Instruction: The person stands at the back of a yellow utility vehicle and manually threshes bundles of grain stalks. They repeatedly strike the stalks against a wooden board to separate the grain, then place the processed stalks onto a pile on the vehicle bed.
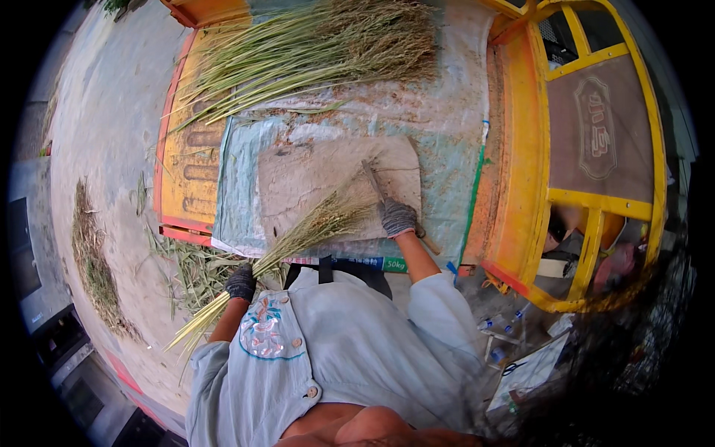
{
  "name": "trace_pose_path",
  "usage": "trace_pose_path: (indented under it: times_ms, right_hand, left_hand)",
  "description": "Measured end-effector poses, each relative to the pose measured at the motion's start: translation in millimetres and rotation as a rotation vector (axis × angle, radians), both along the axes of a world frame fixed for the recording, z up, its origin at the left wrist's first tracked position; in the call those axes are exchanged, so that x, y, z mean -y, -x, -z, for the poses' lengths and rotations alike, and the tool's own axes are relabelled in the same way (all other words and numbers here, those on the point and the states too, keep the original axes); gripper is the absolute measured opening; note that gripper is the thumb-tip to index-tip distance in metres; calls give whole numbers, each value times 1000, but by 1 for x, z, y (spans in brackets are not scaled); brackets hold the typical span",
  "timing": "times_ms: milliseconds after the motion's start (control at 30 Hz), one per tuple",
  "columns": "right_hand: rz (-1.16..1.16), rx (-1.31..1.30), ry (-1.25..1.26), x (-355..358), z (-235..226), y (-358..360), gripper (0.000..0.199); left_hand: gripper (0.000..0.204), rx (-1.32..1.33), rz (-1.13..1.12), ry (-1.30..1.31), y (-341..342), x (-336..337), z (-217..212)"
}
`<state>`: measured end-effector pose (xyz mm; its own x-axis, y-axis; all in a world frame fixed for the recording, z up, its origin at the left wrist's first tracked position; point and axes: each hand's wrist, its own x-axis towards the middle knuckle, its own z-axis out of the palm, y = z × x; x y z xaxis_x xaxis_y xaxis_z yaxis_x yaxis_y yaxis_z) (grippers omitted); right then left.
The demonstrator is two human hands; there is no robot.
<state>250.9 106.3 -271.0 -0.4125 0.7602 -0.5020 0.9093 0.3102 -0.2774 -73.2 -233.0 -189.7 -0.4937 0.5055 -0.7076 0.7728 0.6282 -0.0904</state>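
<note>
The biggest thing is the hard grey ground [123, 141], outdoors, with some dirt on it. On it stands one yellow cart [525, 186], with red edges, yellow bars and one brown panel [599, 149] on the right. Pale blue sheeting [447, 186] covers most of the cart's flat bed, and I cannot tell if it is one sheet or more. Brown crumbs lie over it, mostly near the top. One big pile of cut stalks [298, 63] lies at the far end, green stems to the left and brown fluffy tops to the right. There are too many stalks to count. Nearer, one tan mat [305, 179] lies flat on the sheeting. On the ground at the left are one long strip of dry plants [97, 261] and one heap of green leaves [201, 276], close by the cart. One thin bunch of stalks [316, 223] slants up from the near edge, its fluffy tops over the mat. One long thin tool [373, 181] points up and left, over the mat too. Two hands show, both in dark gloves. The left hand [240, 283] has its fingers curled around the bunch's stems. The right hand [398, 217] has its fingers wrapped around the tool.
</note>
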Motion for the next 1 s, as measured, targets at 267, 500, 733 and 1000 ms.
trace_pose_path:
  times_ms: [267, 500, 733, 1000]
  right_hand:
    - [-122, -9, 40, 18, 9, -4, 40]
    - [52, -15, -38, -3, 2, -19, 35]
    - [-89, 19, -13, 9, 6, -6, 34]
    - [-73, -156, -95, 50, -36, 19, 39]
  left_hand:
    - [30, 94, -2, -208, -7, -21, 42]
    - [22, 86, 38, -54, 5, -4, 46]
    - [28, 56, 54, -159, 6, -13, 48]
    - [28, 29, 13, -32, -1, -23, 40]
